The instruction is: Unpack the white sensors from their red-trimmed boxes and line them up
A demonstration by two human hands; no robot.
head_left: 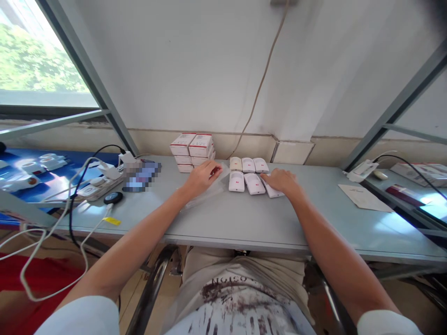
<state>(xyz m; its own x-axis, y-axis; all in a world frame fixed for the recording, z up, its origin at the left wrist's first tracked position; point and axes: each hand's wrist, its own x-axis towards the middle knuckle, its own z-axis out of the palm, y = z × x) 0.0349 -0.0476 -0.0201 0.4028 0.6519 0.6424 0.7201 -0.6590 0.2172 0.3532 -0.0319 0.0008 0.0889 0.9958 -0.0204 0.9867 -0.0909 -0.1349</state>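
My hands were well apart, twelve o'clock being the wall. My right hand [283,180] lay over the nearest unit at one o'clock, the thumb out toward its left side; I could not tell whether the fingers gripped it or only rested on it. My left hand [203,178] was half curled at eleven o'clock, beside some clear plastic film [208,195], and whether it pinched the film I could not tell either.

The white detector-style units [236,182] stood at twelve to one o'clock, three in a far row and three in a near one. The far-left unit [235,164] looked creamier than the others. The near middle unit [254,184] sat turned askew, and so did the right unit [274,191] under my hand. As I judged it, doing this well meant a light touch on the sides, clear of the curved face, and small turns to square each unit without nudging its neighbour. The film was best held away from the rows, since a loose edge could snag.

Farther out, white cartons [192,150] with red trim were stacked at eleven o'clock, a power strip [99,187] lay at ten, and a paper sheet [363,197] at two, all on the grey desk [237,223].
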